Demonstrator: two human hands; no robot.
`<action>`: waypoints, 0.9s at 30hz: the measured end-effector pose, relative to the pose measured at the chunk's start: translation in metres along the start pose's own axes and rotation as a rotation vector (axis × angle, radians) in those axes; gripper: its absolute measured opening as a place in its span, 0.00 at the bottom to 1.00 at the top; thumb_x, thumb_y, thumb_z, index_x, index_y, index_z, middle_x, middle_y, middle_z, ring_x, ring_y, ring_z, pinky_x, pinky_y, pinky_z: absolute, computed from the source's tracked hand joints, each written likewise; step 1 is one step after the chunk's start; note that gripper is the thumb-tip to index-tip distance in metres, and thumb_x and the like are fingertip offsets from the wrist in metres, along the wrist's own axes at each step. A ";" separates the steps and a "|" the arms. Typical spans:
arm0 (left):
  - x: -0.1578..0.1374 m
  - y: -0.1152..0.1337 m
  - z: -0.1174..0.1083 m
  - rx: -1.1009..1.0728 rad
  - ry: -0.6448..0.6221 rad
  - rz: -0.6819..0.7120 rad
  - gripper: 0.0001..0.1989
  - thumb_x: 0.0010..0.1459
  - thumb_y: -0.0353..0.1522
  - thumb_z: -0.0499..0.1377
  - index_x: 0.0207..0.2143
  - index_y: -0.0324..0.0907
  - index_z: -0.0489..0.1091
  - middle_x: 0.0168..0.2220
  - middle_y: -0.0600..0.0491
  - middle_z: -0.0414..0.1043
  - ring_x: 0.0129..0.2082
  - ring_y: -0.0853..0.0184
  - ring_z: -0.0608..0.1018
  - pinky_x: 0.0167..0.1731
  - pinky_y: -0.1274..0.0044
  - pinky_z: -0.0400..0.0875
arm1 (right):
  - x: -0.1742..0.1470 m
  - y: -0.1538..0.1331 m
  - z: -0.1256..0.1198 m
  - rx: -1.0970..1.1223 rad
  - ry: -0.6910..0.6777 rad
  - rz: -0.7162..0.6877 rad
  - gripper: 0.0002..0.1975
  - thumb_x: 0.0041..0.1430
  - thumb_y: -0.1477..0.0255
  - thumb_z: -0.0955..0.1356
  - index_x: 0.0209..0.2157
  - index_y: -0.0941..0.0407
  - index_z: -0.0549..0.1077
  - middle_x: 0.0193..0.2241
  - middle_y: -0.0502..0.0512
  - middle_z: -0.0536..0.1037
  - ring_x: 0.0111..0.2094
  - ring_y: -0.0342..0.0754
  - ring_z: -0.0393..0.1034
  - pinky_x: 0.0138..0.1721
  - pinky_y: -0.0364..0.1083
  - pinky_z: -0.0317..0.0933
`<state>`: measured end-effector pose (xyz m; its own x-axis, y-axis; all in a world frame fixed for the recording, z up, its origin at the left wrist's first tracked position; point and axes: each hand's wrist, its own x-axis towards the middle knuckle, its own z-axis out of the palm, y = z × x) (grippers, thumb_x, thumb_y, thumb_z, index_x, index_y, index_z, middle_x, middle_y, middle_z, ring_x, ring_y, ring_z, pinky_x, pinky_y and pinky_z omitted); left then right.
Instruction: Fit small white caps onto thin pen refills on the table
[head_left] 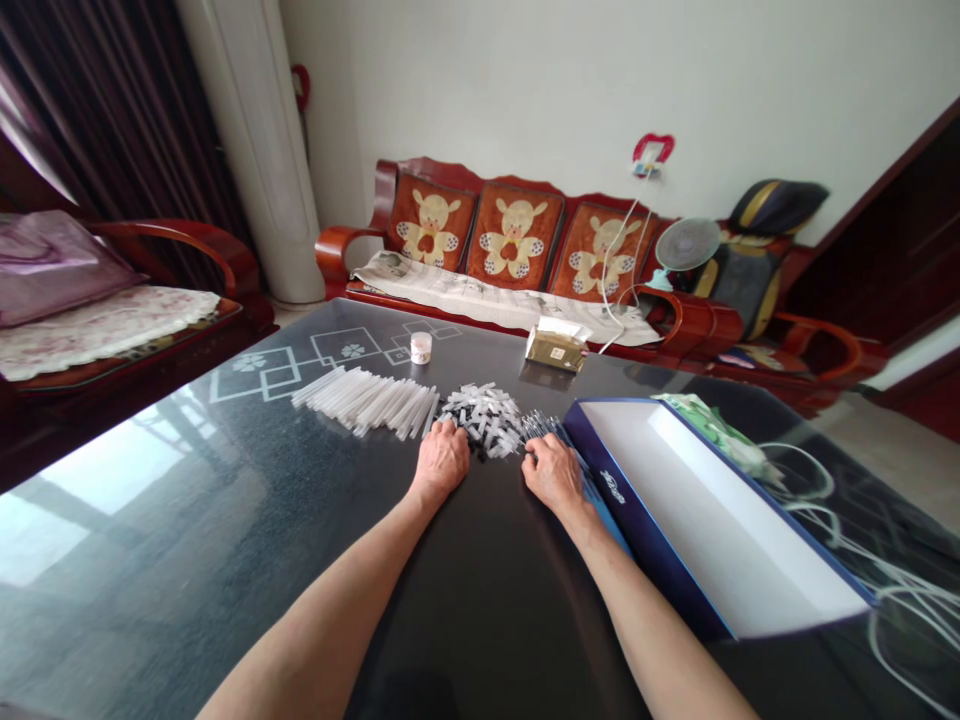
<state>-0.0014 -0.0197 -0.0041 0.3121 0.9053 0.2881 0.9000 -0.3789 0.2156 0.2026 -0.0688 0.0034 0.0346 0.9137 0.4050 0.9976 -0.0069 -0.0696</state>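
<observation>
L hand (444, 455) by b/w pcs pile (489, 415), R hand (553, 470) at thin rods (538, 425) nr blue box (651, 535), 2 grips unclear

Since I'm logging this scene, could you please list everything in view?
table: one, black, foreground
tubes: many, whitish, table's centre left
small pieces: many, white and black, table's centre
box: one, blue, white inside, right
slim rods: many, blue and dark, left of box
packet: one, green and white, behind box
cables: several, white, far right
jar: one, white, behind tubes
tissue box: one, gold, table's back
sofa: one, reddish, back
cushions: three, orange, on sofa
sofa cover: one, cream, sofa seat
fan: one, grey, sofa's right end
armchairs: two, reddish, left and right
curtain: one, dark purple, left
left hand: one, bare, at small pieces
right hand: one, bare, at slim rods
</observation>
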 end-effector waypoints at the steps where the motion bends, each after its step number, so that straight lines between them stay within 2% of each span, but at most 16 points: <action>1: 0.000 0.000 0.000 0.001 0.000 0.001 0.15 0.65 0.33 0.46 0.35 0.41 0.72 0.40 0.45 0.69 0.43 0.59 0.70 0.42 0.71 0.66 | -0.001 0.001 0.001 0.001 0.007 -0.001 0.09 0.55 0.76 0.65 0.35 0.55 0.77 0.34 0.55 0.75 0.36 0.48 0.69 0.39 0.45 0.57; 13: 0.000 0.000 -0.001 -0.004 -0.002 -0.005 0.15 0.65 0.33 0.47 0.35 0.41 0.73 0.40 0.46 0.69 0.43 0.60 0.69 0.43 0.71 0.66 | -0.005 0.008 0.006 0.026 0.127 0.020 0.09 0.55 0.77 0.65 0.30 0.56 0.77 0.30 0.56 0.72 0.32 0.47 0.66 0.37 0.45 0.56; 19: -0.003 -0.001 -0.001 -0.043 0.043 -0.009 0.15 0.65 0.34 0.48 0.34 0.41 0.73 0.39 0.47 0.70 0.43 0.60 0.70 0.41 0.73 0.67 | -0.021 -0.017 0.006 0.208 0.284 -0.039 0.10 0.57 0.77 0.63 0.37 0.57 0.76 0.33 0.57 0.73 0.36 0.48 0.67 0.41 0.45 0.58; 23: -0.007 -0.002 -0.002 -0.063 0.053 0.013 0.14 0.65 0.34 0.48 0.35 0.42 0.72 0.39 0.47 0.71 0.43 0.61 0.71 0.40 0.75 0.67 | -0.032 -0.032 0.012 0.313 0.267 -0.035 0.11 0.57 0.79 0.62 0.37 0.58 0.75 0.34 0.57 0.72 0.36 0.48 0.67 0.39 0.44 0.60; 27: -0.010 -0.002 -0.004 -0.069 0.018 0.066 0.13 0.65 0.34 0.49 0.35 0.42 0.72 0.38 0.47 0.71 0.43 0.61 0.71 0.41 0.75 0.67 | -0.031 -0.034 0.015 0.297 0.197 0.010 0.09 0.56 0.79 0.62 0.33 0.57 0.74 0.32 0.56 0.72 0.34 0.48 0.66 0.37 0.44 0.58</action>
<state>-0.0077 -0.0285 -0.0034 0.3634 0.8747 0.3207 0.8543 -0.4502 0.2597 0.1671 -0.0910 -0.0208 0.0844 0.8178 0.5693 0.9370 0.1292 -0.3245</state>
